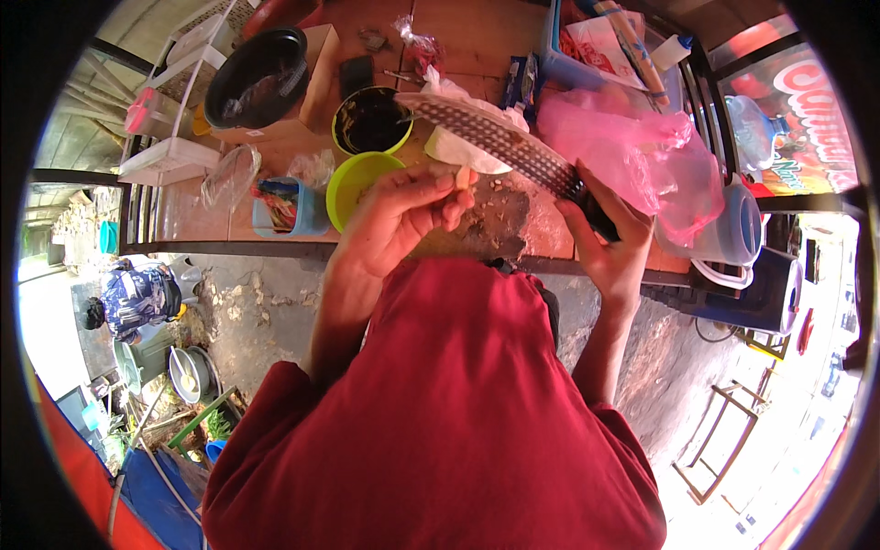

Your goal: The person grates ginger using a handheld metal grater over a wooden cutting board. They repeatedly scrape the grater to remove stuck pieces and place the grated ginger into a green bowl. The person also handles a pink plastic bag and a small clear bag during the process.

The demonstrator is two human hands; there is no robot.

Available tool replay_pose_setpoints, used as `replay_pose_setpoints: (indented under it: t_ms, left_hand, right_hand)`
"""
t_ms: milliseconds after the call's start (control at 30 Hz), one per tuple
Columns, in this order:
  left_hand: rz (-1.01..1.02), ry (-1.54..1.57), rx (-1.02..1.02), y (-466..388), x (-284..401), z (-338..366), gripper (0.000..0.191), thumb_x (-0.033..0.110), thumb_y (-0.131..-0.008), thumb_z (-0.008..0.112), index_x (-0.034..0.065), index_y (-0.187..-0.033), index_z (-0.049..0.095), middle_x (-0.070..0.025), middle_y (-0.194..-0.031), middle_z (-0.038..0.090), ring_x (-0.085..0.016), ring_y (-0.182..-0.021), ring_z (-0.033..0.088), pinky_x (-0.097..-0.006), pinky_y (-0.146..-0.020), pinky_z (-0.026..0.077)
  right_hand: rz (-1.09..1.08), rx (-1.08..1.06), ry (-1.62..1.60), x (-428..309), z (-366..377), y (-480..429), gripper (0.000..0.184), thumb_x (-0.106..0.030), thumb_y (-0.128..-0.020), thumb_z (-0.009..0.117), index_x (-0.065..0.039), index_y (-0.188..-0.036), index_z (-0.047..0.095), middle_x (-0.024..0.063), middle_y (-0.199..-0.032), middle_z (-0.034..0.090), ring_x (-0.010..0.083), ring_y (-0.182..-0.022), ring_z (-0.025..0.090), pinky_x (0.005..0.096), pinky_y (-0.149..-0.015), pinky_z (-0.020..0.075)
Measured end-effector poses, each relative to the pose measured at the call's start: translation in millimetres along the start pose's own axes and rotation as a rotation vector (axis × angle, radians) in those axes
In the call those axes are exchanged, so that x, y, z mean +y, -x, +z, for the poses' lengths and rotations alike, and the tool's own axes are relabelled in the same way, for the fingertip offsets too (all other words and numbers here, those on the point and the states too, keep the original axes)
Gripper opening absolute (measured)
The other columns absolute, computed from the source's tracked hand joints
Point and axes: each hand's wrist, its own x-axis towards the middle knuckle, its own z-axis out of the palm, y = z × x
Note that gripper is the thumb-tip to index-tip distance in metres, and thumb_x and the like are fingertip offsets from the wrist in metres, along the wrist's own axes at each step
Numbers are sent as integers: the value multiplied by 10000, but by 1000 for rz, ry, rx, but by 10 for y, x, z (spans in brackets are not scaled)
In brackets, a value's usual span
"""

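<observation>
My right hand grips the dark end of a flat, tilted thing with a checkered pattern, perhaps a hand fan, raised over the table. Between the thumb and fingers of my left hand is a small pale piece of something I cannot identify. Beside that hand sits a lime-green bowl, and behind it a bowl with a dark inside bears smears. White paper or plastic lies partly hidden under the checkered thing. Crumbs are scattered over the tabletop nearest me.
A pink plastic bag and a clear pitcher stand at the right. Packets fill a light-blue container at the left; a black basin rests on a cardboard box. Far left, another person bends near tubs.
</observation>
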Motion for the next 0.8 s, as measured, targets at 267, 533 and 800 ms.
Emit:
replay_pose_setpoints:
  t_ms: [267,533,800]
  left_hand:
    - [147,172,-54,-46,-243,-13,402,258,-1024,572,-42,-1292,569,-140,-1226,659,-190,-1087,654,-346,-941,554]
    - [203,52,49,-63,-364,-257,470,303,-991,623,-56,-1288,568,-176,-1276,650,-266,-1165,648,-405,-1010,548]
    - [227,147,68,-54,-389,-150,351,211,-1010,595,-29,-1265,575,-149,-1204,671,-226,-1069,673,-345,-933,570]
  right_hand:
    - [14,-195,-200,-192,150,122,476,-46,-805,809,45,-1249,665,147,-964,753,115,-802,692,251,-723,550]
    - [-29,-200,-192,-245,270,95,492,-59,-796,829,54,-1244,658,172,-992,749,155,-854,722,276,-748,574]
    - [-62,-157,-134,-238,294,89,498,-71,-792,835,48,-1244,663,146,-941,748,138,-800,709,263,-718,561]
